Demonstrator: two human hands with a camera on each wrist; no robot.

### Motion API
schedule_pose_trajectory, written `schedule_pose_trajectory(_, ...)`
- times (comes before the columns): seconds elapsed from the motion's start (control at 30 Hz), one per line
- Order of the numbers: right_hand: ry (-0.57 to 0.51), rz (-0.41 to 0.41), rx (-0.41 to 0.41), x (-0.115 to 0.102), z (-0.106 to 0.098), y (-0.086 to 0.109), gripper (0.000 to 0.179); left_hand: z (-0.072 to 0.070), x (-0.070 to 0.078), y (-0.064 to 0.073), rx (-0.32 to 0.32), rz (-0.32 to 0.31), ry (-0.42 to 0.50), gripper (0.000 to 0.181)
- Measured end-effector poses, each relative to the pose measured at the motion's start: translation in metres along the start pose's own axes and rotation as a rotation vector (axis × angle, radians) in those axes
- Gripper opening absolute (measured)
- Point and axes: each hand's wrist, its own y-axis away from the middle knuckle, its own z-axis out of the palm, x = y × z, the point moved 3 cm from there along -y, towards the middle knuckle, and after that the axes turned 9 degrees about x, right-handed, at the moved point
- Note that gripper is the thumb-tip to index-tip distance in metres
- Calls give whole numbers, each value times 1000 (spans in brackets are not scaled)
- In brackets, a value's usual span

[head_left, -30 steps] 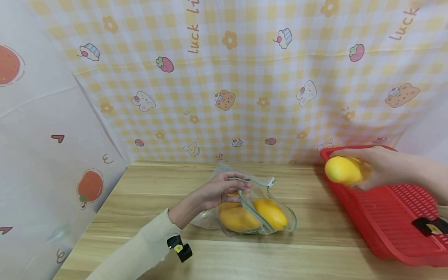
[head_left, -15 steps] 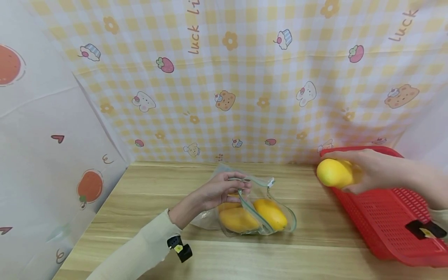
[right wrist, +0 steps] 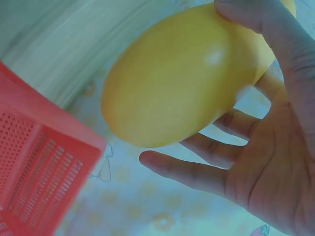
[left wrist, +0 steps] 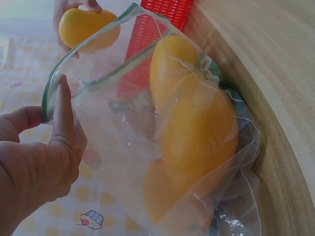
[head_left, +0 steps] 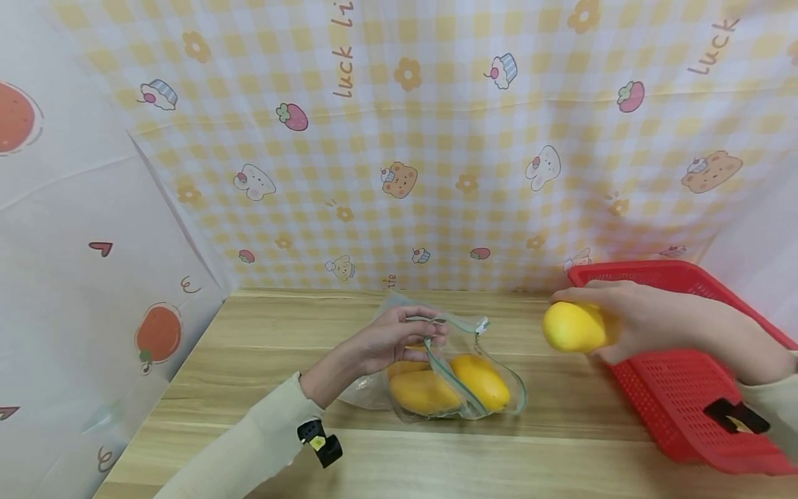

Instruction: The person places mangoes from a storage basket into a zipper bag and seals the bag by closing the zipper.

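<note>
My left hand (head_left: 395, 339) pinches the green-edged rim of a clear zip bag (left wrist: 113, 132) near its mouth, holding it partly open. Inside the bag lie several yellow mangoes (left wrist: 199, 132), and two show plainly in the head view, one mango (head_left: 479, 382) close to the mouth. To the right, my right hand (head_left: 642, 319) grips another yellow mango (head_left: 575, 327) above the table, between the bag and the red basket. In the right wrist view the thumb lies over this mango (right wrist: 172, 78) and the fingers stretch beneath it.
A red plastic basket (head_left: 676, 409) with slotted walls stands at the right of the wooden table (head_left: 486, 464), partly under my right forearm. A checked cloth (head_left: 436, 138) with printed figures hangs behind the table. A white printed sheet (head_left: 81, 277) covers the left side.
My right hand has carried the mango leftward and slightly down, from over the basket's edge toward the bag. The left hand and the bag have stayed in place.
</note>
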Motion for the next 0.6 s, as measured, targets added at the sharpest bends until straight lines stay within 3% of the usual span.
schedule_pose_trajectory(0.43, -35, 31, -154, -16, 27, -12, 74, 7, 3, -1, -2, -2, -12, 37)
schedule_pose_trajectory(0.6, -65, 12, -179, -23, 35, -17, 70, 10, 4, 0, -6, -1, -28, 39)
